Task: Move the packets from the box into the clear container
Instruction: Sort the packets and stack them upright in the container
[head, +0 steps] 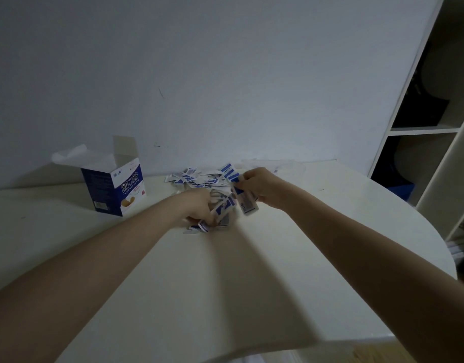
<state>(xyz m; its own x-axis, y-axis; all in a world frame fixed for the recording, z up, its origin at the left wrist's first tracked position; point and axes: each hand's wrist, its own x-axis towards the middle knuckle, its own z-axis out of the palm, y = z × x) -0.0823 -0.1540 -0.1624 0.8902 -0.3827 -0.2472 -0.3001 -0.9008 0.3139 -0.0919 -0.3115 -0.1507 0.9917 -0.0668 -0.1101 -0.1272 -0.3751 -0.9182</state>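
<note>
Box: the blue and white box [119, 188] stands open near the back edge of the worktop [225, 279], over on the left. Its flaps are up, so the packets could come out.

Packets: a loose pile of small blue and white packets [196, 178] lies by the back edge, near the middle. They are out of the box already and spread flat on the worktop.

Left hand: the left hand [199, 208] is curled down on the near side of the pile. It grips a bunch of packets, most likely to scoop many up at once.

Right hand: the right hand [259, 186] is lifted a little over the right side of the pile. Its fingers pinch a few packets that hang down, so they can be carried away.

Clear container: something thin and see-through [275, 165] sits at the back edge just behind the right hand. It may be the clear container, but it is too faint to tell.

Job so far: I think most packets are not in the container yet.

Watch out: the packets look thin and slippery, so some may drop.
</note>
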